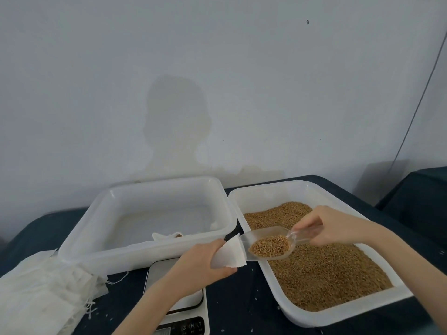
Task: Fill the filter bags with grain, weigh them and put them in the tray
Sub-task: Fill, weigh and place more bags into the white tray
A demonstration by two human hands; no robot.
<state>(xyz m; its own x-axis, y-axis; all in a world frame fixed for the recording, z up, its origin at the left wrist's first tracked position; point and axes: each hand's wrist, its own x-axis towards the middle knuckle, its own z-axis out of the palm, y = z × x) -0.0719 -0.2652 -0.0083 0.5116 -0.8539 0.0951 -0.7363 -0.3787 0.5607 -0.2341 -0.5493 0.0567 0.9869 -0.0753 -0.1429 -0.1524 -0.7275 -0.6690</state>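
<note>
A white filter bag [231, 253] is gripped by the left hand [204, 262], the fingers curled round its lower part, and its open mouth is turned toward the right. The bag is held above the dark tablecloth [244, 301], between the two white trays and just beyond the far corner of the kitchen scale [180, 298].

A clear plastic scoop [271, 244] is pinched by its handle in the right hand [326, 226], fingers closed round the handle end. The scoop is loaded with a small heap of wheat grain [269, 246], and its front lip is brought right up to the mouth of the bag; whether the two are touching cannot be told. The scoop is held over the near left edge of the grain tray [343, 315], which is filled with a broad layer of the same brown grain.

To the left, a second white tray [145, 252] is set partly on the scale's far side. Inside it, near its front wall, one filled bag [167, 236] is seen, mostly hidden by the rim. A loose stack of unused filter bags [46, 286] with trailing drawstrings is laid at the near left of the table. The scale's display is cut off by the lower edge of the view and cannot be read. A pale wall [217, 68] is seen behind the table.
</note>
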